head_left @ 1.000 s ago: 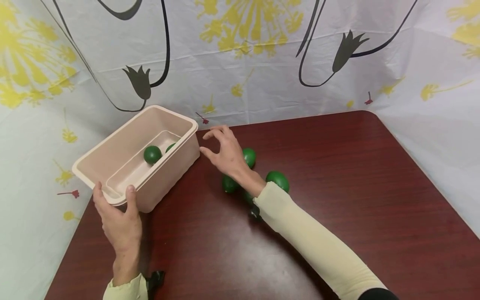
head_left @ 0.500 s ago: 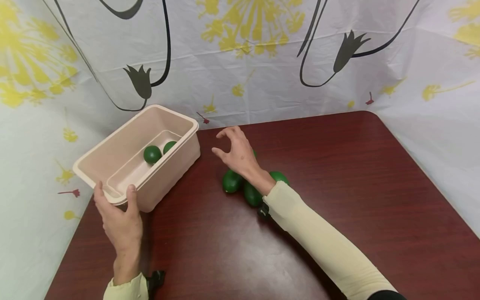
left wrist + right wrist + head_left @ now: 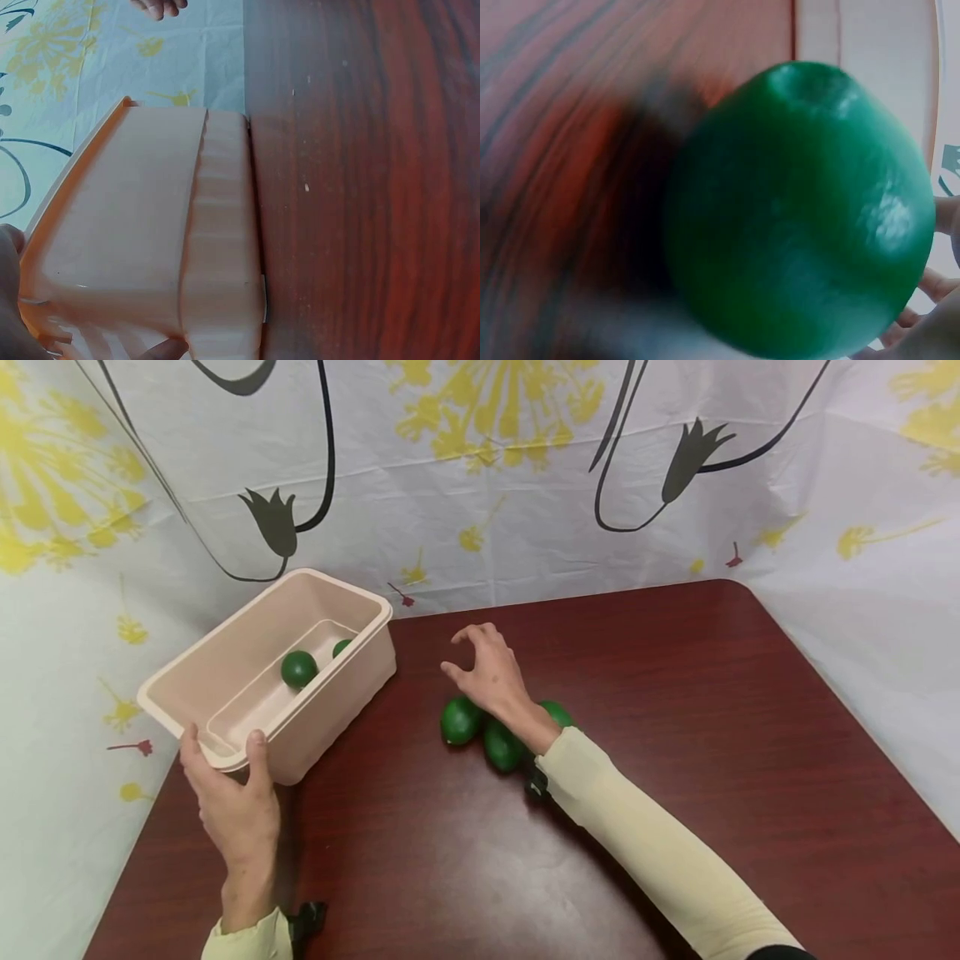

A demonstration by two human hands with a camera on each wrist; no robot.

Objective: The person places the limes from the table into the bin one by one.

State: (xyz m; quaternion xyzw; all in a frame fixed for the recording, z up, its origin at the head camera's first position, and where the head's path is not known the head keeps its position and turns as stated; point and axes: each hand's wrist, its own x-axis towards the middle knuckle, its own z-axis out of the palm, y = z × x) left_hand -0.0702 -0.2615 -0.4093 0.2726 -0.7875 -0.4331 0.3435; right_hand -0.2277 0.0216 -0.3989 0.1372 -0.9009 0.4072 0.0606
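In the head view my left hand (image 3: 240, 814) holds the near end of a beige plastic tub (image 3: 341, 710), the thumb at its rim. Inside the tub lie two green limes, one in full view (image 3: 299, 670) and one partly hidden by the wall. My right hand (image 3: 495, 677), thumb and fingers apart, hovers over the far side of a cluster of limes on the table. One lime (image 3: 461, 721) lies left of the wrist, another (image 3: 502, 747) nearer, and a third (image 3: 557, 712) partly behind the forearm. A large glossy lime (image 3: 802, 217) fills the right wrist view.
The dark red wooden table (image 3: 675, 693) reaches back to a white cloth (image 3: 540, 543) printed with flowers, which also hangs at both sides. The tub stands near the table's left edge.
My right hand has moved right, away from the tub and over the limes. The second lime in the tub has rolled slightly. My left hand keeps its place on the tub.
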